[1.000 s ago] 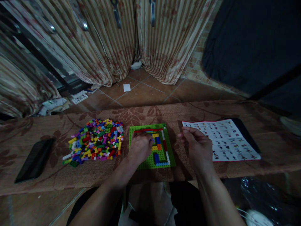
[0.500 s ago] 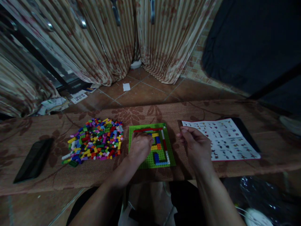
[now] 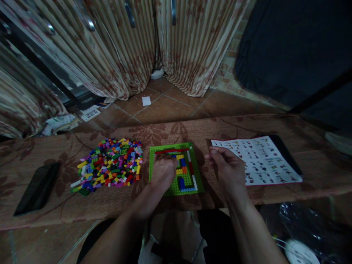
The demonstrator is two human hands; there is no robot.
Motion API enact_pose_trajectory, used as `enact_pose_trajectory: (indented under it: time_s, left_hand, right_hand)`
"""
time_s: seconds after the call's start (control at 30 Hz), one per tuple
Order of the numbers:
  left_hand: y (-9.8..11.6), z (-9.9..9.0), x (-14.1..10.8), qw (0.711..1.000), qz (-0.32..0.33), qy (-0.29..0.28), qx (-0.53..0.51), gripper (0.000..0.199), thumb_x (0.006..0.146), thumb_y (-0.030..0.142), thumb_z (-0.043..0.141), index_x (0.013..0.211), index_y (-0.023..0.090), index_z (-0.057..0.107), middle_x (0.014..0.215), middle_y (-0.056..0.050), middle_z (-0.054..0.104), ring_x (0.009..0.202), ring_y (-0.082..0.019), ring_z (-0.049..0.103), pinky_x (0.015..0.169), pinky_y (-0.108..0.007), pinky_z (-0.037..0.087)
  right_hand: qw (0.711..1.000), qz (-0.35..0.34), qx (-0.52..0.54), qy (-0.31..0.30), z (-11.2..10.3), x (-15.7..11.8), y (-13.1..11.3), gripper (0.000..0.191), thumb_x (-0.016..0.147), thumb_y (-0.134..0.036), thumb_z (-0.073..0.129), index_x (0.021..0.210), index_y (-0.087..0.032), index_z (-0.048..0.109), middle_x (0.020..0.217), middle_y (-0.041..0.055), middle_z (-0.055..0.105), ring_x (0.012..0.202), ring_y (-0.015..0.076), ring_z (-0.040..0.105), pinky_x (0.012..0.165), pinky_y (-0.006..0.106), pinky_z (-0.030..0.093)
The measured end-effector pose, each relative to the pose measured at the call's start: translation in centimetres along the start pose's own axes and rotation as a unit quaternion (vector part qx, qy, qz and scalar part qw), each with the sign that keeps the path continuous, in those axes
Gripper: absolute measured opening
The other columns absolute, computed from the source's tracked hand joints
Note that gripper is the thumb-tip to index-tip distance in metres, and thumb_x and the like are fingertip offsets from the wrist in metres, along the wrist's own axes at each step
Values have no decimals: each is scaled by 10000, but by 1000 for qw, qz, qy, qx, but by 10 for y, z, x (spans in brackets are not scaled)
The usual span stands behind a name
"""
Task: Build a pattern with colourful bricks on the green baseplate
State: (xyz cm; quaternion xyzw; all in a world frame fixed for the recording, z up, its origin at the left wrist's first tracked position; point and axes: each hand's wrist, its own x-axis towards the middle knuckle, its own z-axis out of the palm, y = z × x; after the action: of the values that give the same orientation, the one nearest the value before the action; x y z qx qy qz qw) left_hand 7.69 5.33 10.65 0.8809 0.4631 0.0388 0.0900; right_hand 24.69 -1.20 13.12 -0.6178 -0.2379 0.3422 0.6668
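Note:
On a green baseplate [image 3: 172, 189], my left hand [image 3: 164, 170] bends its fingers down over the upper left part. Its fingertips, and anything in them, are hidden. Low brick rows surround that area: a red row [image 3: 176, 150] along the far side, a white and red row [image 3: 190, 165] at the right, and blue bricks [image 3: 181, 183] near the front. Yellow bricks [image 3: 180, 157] show right of the hand. My right hand [image 3: 229, 168] hovers between the plate and a printed picture sheet [image 3: 264, 161], thumb and fingers pinched together; what they hold, if anything, is too small to make out.
A heap of loose coloured bricks [image 3: 112, 165] lies left of the plate. Farther left is a black phone-like slab [image 3: 37, 189]. A patterned cloth [image 3: 154, 132] covers the narrow table. A dark flat object [image 3: 286, 150] sits partly under the sheet.
The view has shifted slightly. My left hand stays over the same part of the plate, and my right hand keeps its pinch beside the sheet.

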Motion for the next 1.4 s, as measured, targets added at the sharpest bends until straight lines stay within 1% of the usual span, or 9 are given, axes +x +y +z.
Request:
enact_pose_trajectory:
  time_s: [0.23,0.4,0.63,0.8,0.9,1.13,1.27,1.4]
  left_hand:
    - [0,0,1,1000,8,-3,-16,246,870,172,486,743,198,696,800,-63,690,827,-215,608,867,-380,432]
    - [0,0,2,1000,10,-11,-7,253,871,160,479,728,189,686,797,-66,686,811,-214,604,843,-374,434]
    - [-4,5,-1,1000,22,7,-9,253,887,189,470,740,197,676,826,-57,688,870,-217,599,898,-381,421]
    - [-6,6,-1,1000,19,4,-12,252,890,196,469,752,195,680,824,-54,684,857,-210,596,909,-380,420]
    - [-5,7,-1,1000,16,10,-3,253,897,192,457,784,197,684,853,-52,687,884,-211,596,915,-378,414]
    - [-3,9,-2,1000,-3,4,-8,268,901,200,451,795,199,697,863,-47,694,884,-209,598,935,-388,392]
    - [-4,9,-1,1000,11,7,-8,277,904,197,439,789,201,691,863,-48,693,892,-209,600,933,-387,391]
    - [-3,6,0,1000,8,-8,-1,269,902,191,446,774,195,683,854,-48,687,883,-209,604,921,-387,396]
  right_hand:
    - [1000,-5,-4,2,2,0,1,245,695,-369,735,834,-171,696,652,19,692,502,95,540,480,217,429]
    - [1000,-3,-3,-3,2,0,2,242,693,-367,739,829,-171,697,638,10,690,496,89,535,483,212,425]
    - [1000,-5,-7,-1,2,0,1,225,705,-350,731,829,-167,695,639,11,691,500,87,534,487,209,423]
    - [1000,-8,-5,-6,2,0,2,213,703,-336,724,824,-163,693,635,10,689,501,86,535,492,209,430]
    - [1000,-5,-11,-5,2,0,1,227,703,-343,719,831,-159,691,637,13,690,503,92,541,490,214,437]
    - [1000,9,-1,-3,3,0,0,235,685,-345,731,821,-158,689,622,3,684,484,85,530,476,207,424]
    - [1000,9,1,-9,2,0,1,239,695,-351,731,833,-161,692,640,5,691,496,85,541,481,206,424]
    - [1000,9,-3,-7,2,0,0,240,689,-347,733,829,-157,690,628,6,688,495,86,541,485,208,429]
